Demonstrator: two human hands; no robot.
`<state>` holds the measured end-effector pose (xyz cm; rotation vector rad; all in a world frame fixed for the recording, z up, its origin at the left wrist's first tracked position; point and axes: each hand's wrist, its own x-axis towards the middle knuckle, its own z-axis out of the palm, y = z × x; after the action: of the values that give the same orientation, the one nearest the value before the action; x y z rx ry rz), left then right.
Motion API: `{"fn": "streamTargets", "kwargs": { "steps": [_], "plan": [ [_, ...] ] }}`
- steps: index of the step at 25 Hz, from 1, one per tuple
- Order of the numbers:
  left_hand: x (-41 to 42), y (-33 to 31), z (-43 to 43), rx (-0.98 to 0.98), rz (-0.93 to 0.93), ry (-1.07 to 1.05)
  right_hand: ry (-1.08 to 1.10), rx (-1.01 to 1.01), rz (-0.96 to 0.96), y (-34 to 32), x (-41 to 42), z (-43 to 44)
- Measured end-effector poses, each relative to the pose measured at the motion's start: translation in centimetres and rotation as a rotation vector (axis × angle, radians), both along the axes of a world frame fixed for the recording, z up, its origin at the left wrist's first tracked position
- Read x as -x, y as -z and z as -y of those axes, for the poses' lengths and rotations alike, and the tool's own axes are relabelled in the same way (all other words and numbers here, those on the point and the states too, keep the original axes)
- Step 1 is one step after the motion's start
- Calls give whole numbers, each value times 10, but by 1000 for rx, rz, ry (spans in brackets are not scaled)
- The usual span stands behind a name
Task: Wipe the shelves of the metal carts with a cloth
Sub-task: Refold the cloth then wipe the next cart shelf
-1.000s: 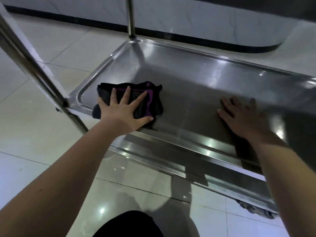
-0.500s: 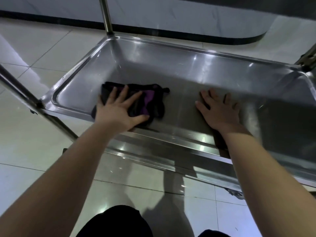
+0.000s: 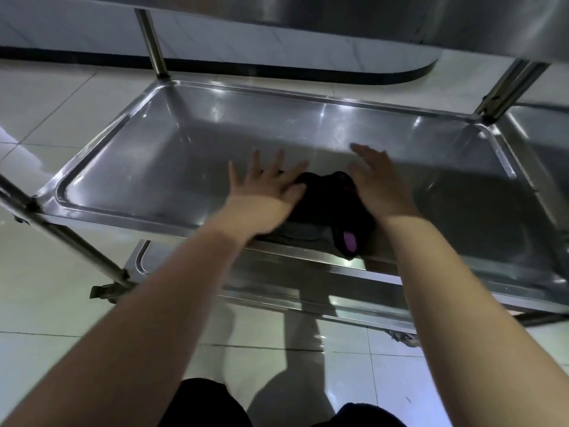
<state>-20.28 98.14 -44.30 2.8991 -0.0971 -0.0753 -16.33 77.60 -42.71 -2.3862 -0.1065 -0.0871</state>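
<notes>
A pale tiled floor [image 3: 46,118] is seen under and around a metal cart [image 3: 70,241]. Its middle shelf [image 3: 154,167], a shallow steel tray with a raised rim, is laid with its long axis from left to right across the view. It is framed by an upper shelf [image 3: 338,20] at the top edge and a lower shelf [image 3: 277,282] beneath.

A dark cloth [image 3: 326,208] with purple patches is found bunched on the middle shelf, close to the near rim and a little right of the shelf's centre. Its long axis is set diagonally, from the far left to the near right. The near end, marked by a purple patch [image 3: 349,241], is pointed toward the person and reaches the near rim.

The cloth is flanked by both hands. The left hand [image 3: 264,189] is laid flat on the shelf at the cloth's left edge. Its fingers [image 3: 255,161] are held straight and spread wide, and the thumb is set against the cloth. This hand is blurred. The right hand [image 3: 378,183] is placed over the cloth's right edge. Its fingers [image 3: 363,154] are held straight and close together, and are pointed away and slightly left.
</notes>
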Motion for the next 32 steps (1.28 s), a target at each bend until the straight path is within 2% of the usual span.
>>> {"fn": "streamTargets", "kwargs": {
  "steps": [2, 3, 6, 10, 14, 16, 17, 20, 22, 24, 28, 30, 32],
  "plan": [
    [-26, -7, -33, -27, -36, -37, -131, 409, -14, 9, 14, -40],
    [-37, -8, -38, -36, -55, -36, -186, 544, -61, 16, 24, -61],
    [-60, -2, -12, -17, -45, 86, -220, 709, -57, 34, 40, -66],
    [-69, 11, 42, 41, -39, 253, -109, 742, -63, 40, 35, 52],
    [-77, 18, 75, -22, -44, 398, 184, 731, -277, 29, 42, 187],
    [-82, 20, 88, -42, -46, 415, 297, 729, -330, 27, 41, 189],
    [-84, 21, 94, -50, -40, 415, 278, 733, -321, 28, 39, 172],
    [-88, 26, 102, -91, 2, 390, 15, 733, -194, 37, 52, 98],
    [-92, 28, 98, -83, -10, 364, -78, 716, -143, 37, 67, 86],
    [-96, 30, 95, -81, -22, 353, -31, 690, -126, 31, 70, 127],
    [-97, 36, 100, -81, 13, 339, 195, 694, -247, 23, 80, 237],
    [-97, 36, 104, -86, 21, 336, 294, 719, -200, 32, 88, 234],
    [-96, 36, 103, -100, 25, 322, 319, 719, -56, 43, 93, 209]
  ]
}}
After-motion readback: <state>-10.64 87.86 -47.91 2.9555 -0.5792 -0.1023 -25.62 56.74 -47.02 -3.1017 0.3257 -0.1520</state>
